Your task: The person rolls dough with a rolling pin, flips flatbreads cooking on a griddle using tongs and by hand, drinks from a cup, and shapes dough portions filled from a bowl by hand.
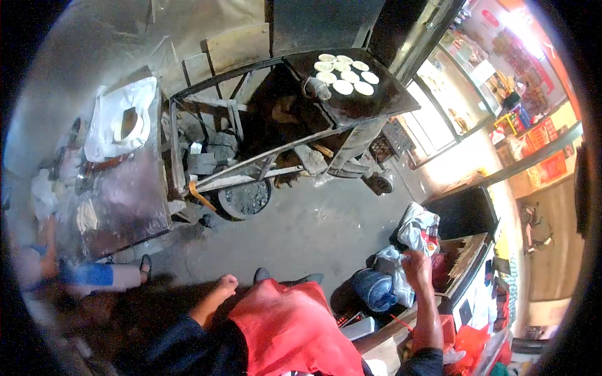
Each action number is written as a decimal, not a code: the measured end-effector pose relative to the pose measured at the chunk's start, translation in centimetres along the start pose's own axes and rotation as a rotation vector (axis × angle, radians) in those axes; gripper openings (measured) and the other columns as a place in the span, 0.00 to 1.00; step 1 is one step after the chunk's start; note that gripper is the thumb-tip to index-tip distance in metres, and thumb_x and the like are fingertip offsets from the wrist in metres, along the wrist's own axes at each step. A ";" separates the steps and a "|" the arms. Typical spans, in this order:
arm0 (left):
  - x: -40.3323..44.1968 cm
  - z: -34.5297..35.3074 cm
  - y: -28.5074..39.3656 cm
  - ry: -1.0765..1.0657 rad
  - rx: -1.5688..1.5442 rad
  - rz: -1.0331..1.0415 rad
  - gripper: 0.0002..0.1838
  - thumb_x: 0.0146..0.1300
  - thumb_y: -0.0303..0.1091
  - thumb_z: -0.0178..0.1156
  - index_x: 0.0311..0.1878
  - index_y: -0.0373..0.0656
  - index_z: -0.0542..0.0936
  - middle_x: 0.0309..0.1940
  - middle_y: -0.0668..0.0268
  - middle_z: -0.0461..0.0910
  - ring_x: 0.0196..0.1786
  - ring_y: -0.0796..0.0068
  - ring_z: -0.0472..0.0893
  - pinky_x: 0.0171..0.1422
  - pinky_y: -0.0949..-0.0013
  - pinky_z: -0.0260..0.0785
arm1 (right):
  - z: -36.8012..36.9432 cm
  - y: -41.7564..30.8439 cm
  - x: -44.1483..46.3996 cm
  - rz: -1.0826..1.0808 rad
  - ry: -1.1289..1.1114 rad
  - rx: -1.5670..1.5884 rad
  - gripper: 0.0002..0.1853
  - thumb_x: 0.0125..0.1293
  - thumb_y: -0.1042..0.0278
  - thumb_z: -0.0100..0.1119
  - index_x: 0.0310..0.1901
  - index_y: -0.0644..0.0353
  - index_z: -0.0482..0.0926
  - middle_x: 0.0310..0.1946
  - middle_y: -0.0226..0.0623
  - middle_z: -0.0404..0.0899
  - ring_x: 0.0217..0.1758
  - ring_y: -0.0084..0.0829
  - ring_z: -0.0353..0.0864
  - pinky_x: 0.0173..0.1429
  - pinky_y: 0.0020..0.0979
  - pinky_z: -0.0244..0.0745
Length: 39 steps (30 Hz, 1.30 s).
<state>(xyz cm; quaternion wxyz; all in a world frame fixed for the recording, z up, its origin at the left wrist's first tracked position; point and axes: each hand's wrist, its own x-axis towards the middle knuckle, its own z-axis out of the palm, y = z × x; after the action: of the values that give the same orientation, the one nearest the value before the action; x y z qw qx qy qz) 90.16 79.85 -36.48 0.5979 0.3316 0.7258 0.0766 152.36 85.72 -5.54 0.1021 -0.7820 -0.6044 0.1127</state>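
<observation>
My left hand (pixel 227 285) is closed, held low beside the red apron (pixel 282 326), touching nothing visible; what its fingers hold, if anything, is hidden. On the right, my right hand (pixel 416 264) is raised with its fingers curled, just below a white plastic bag (pixel 419 227) and beside another clear bag (pixel 390 266). Whether it grips either bag cannot be made out. Several pale flat rounds of dough (pixel 343 87) lie on a dark griddle (pixel 395 100) at the top, next to a grey cylindrical object (pixel 316 89).
A metal frame (pixel 269 164) holds the griddle, with a basin of coals (pixel 246 199) beneath. At left, a co-worker's leg (pixel 128 276) shows by a table (pixel 128 207) bearing a white cloth (pixel 135 103). A blue container (pixel 374 289) sits near my right arm.
</observation>
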 end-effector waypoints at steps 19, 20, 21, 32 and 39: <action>0.3 2.0 11.1 -0.055 0.144 0.164 0.08 0.66 0.36 0.61 0.35 0.44 0.84 0.29 0.66 0.83 0.30 0.75 0.80 0.35 0.67 0.74 | 12.2 -14.5 -5.5 0.263 0.100 0.911 0.10 0.71 0.72 0.56 0.52 0.62 0.79 0.27 0.34 0.79 0.28 0.28 0.79 0.32 0.32 0.74; -2.5 3.7 16.2 -0.079 0.058 0.128 0.07 0.68 0.35 0.60 0.36 0.45 0.84 0.29 0.68 0.81 0.30 0.77 0.79 0.34 0.68 0.74 | 14.3 -13.3 -5.9 0.172 0.113 0.603 0.09 0.71 0.69 0.57 0.50 0.60 0.79 0.26 0.36 0.78 0.28 0.33 0.80 0.32 0.36 0.75; -0.4 5.6 16.9 -0.147 0.046 0.246 0.06 0.68 0.34 0.59 0.39 0.44 0.83 0.29 0.68 0.81 0.30 0.77 0.79 0.34 0.69 0.74 | 15.7 -12.2 -6.8 0.129 0.068 0.432 0.09 0.70 0.66 0.59 0.47 0.58 0.78 0.27 0.40 0.79 0.29 0.40 0.81 0.33 0.40 0.75; 2.2 21.8 35.5 -0.508 0.280 0.399 0.14 0.69 0.34 0.60 0.55 0.41 0.78 0.32 0.65 0.83 0.29 0.78 0.80 0.35 0.71 0.76 | 9.8 -0.1 0.6 0.532 0.032 0.473 0.19 0.74 0.52 0.51 0.50 0.60 0.81 0.36 0.53 0.84 0.39 0.55 0.84 0.44 0.48 0.77; 4.8 23.3 43.7 -0.410 0.185 0.486 0.13 0.70 0.32 0.58 0.55 0.41 0.78 0.35 0.66 0.83 0.33 0.78 0.80 0.36 0.70 0.76 | 6.6 5.4 13.8 0.608 0.331 0.939 0.10 0.75 0.64 0.55 0.47 0.63 0.77 0.25 0.31 0.75 0.26 0.25 0.75 0.31 0.31 0.72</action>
<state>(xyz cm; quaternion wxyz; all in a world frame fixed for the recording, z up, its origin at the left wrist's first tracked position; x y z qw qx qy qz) 128.33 109.54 -24.59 0.6630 0.5565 0.4939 0.0824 158.76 97.85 -14.12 0.4939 -0.7986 -0.2142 0.2690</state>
